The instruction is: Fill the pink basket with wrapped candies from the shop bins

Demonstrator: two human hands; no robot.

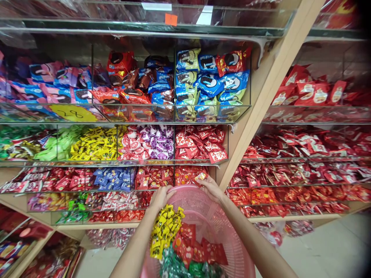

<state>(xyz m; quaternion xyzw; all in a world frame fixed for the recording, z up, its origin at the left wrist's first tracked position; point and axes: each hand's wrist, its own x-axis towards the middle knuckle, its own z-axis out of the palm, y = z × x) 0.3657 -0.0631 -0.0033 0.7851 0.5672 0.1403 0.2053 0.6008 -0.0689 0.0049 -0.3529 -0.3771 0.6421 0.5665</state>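
Note:
My left hand (160, 197) is closed on the far left rim of a pink plastic basket (234, 231). My right hand (212, 189) is above the basket's far right rim, with its fingers pinched on a red candy packet (200, 177) at the front of a shelf compartment. More red packets (189, 173) lie in that compartment. Inside the basket, yellow-wrapped candies (166, 227) are heaped on the left, red packets (199, 247) sit in the middle and green-wrapped candies (174, 266) lie at the near side.
Clear-fronted shelves rise ahead, filled with blue packets (210, 85), yellow candies (94, 144) and purple-white candies (158, 143). A wooden upright (261, 92) divides the shelving. A yellow price tag (72, 112) reads 28. Tiled floor (327, 247) shows at the lower right.

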